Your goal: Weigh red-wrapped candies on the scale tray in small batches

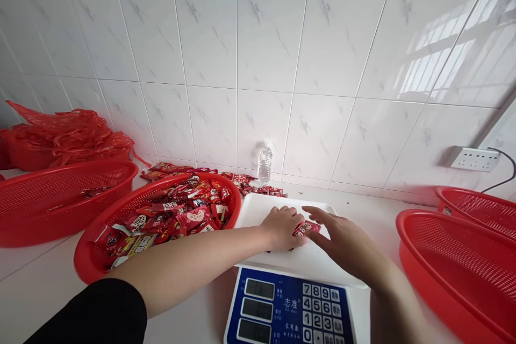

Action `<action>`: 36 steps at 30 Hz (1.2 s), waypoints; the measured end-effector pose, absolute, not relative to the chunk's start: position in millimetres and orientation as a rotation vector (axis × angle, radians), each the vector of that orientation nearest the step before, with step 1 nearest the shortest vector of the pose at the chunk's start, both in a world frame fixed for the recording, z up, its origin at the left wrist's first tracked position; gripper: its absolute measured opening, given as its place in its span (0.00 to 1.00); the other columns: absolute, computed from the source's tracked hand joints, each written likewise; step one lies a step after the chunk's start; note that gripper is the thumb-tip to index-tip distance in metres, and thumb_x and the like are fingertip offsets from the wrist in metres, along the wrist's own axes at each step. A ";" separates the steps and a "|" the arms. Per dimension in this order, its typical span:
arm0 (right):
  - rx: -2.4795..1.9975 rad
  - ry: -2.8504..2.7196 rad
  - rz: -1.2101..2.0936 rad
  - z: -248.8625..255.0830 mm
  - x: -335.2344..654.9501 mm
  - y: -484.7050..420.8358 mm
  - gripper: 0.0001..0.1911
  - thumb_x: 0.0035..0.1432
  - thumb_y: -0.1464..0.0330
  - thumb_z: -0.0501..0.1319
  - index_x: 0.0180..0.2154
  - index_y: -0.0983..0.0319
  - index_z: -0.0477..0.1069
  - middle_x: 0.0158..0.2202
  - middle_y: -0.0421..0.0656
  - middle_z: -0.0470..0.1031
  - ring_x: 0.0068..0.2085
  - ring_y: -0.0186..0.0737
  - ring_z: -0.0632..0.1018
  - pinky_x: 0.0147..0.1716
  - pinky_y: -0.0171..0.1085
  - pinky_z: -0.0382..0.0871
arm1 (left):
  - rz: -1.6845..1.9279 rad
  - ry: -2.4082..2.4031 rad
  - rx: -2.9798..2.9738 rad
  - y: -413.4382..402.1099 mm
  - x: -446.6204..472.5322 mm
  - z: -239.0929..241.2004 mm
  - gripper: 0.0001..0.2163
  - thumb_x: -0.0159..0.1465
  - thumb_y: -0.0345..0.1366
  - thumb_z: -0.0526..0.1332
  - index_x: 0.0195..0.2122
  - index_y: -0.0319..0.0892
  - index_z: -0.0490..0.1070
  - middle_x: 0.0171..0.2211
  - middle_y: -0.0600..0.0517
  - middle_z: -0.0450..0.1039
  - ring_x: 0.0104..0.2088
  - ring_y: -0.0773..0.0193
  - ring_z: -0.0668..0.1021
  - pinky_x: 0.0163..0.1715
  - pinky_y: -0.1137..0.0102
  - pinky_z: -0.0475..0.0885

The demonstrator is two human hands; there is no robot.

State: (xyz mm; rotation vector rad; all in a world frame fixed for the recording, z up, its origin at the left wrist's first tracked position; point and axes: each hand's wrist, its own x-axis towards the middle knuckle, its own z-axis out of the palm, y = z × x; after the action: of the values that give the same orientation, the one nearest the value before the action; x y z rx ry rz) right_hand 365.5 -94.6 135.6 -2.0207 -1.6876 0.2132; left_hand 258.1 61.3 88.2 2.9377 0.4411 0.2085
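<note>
A white tiled wall (262, 37) with grey veining fills the upper half of the view, a barred window reflected at its right. Along its foot runs a pale bench (32, 285). Red perforated baskets stand on both sides: the left basket (24, 234), the middle basket (83, 260) close by it, the front right basket (419, 274), and the rear right basket (445, 196) partly behind that one. A heap of red plastic bags (80, 131) lies at the far left, behind the left basket. Between the baskets sits a scale (290, 306) with a blue keypad panel, three dim displays and a white tray (252, 215).

Two bare hands meet over the tray. The left hand (282, 227), its forearm emerging from a black sleeve (92, 312), has its grip curled down around red packets (306, 227), which show past its fingertips on the tray. The right hand (346, 242) comes in opposite, thumb and fingers apart about the same packets; whether they press on them cannot be told. A white socket panel (475, 159) is on the wall at right, and a clear bottle (265, 165) stands beyond the tray. Smallest are the wrapped candies (193, 212), mostly red, piled in the middle basket, with more strewn along the wall.
</note>
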 end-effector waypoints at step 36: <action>-1.343 -1.351 0.267 116.6 341.2 -59.3 0.23 0.66 0.61 0.51 0.61 0.52 0.57 0.59 0.45 0.68 0.54 0.43 0.74 0.43 0.42 0.77 | 0.449 0.327 1.330 8.0 220.3 158.0 0.27 0.69 0.57 0.42 0.57 0.44 0.64 0.53 0.45 0.71 0.55 0.57 0.72 0.54 0.62 0.68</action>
State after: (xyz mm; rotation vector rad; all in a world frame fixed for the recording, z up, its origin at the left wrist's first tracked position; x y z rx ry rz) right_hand 341.2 -59.3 116.6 -1.3428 -1.3506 0.2673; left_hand 220.3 8.0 158.0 1.3304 0.3269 0.4491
